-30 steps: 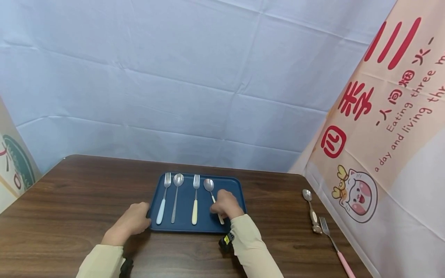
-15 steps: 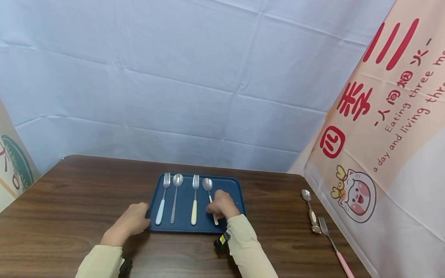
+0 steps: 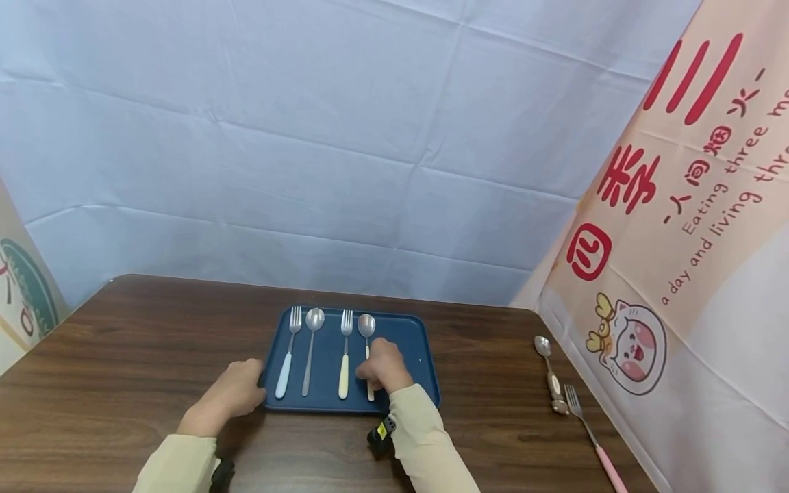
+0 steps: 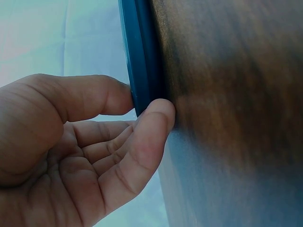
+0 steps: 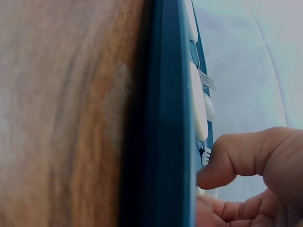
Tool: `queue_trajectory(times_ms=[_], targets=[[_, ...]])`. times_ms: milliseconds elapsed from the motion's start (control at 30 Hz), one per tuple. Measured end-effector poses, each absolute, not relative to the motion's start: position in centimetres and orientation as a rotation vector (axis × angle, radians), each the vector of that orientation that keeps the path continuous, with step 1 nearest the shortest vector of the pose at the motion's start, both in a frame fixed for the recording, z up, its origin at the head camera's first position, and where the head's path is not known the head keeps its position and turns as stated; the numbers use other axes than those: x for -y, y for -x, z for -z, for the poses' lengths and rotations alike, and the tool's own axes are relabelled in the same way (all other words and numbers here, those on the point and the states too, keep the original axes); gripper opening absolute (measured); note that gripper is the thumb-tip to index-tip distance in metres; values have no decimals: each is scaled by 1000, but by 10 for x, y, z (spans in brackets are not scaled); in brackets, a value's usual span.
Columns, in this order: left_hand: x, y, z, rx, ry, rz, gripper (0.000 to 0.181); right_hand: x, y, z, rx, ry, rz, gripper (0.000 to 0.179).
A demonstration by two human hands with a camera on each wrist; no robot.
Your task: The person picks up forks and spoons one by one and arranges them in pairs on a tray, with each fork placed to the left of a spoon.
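On the blue tray (image 3: 409, 335) lie a fork with a pale blue handle (image 3: 285, 376), an all-metal spoon (image 3: 309, 363), a fork with a yellow handle (image 3: 344, 376) and a spoon with a cream handle (image 3: 366, 324), side by side with heads at the far side. My right hand (image 3: 385, 366) pinches the cream-handled spoon at its handle, which the fingers partly cover. At the tray's near left corner, my left hand (image 3: 231, 394) holds the rim; the left wrist view shows thumb and a finger on either side of the tray edge (image 4: 142, 52).
At the table's right edge lie a spoon with a brown decorated handle (image 3: 552, 376) and a fork with a pink handle (image 3: 594, 438). The dark wooden table (image 3: 154, 342) surrounds the tray. Pale cloth (image 3: 277, 137) hangs behind it, and a printed cloth (image 3: 641, 274) hangs at right.
My right hand has moved left with the cream-handled spoon, which now stands straighter and nearer the yellow-handled fork. The left hand stays at the tray's corner.
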State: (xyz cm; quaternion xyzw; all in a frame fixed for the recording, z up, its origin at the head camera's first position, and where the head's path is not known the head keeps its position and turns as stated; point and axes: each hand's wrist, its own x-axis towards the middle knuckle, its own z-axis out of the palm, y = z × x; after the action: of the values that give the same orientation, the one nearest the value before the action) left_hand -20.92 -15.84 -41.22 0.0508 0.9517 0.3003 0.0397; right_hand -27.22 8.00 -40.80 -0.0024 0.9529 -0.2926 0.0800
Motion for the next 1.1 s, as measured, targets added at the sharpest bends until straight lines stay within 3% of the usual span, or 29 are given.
queue_trajectory(times_ms=[1100], targets=[[159, 210, 413, -2928, -148, -883, 10, -74, 271, 409, -2883, -32, 859, 16]])
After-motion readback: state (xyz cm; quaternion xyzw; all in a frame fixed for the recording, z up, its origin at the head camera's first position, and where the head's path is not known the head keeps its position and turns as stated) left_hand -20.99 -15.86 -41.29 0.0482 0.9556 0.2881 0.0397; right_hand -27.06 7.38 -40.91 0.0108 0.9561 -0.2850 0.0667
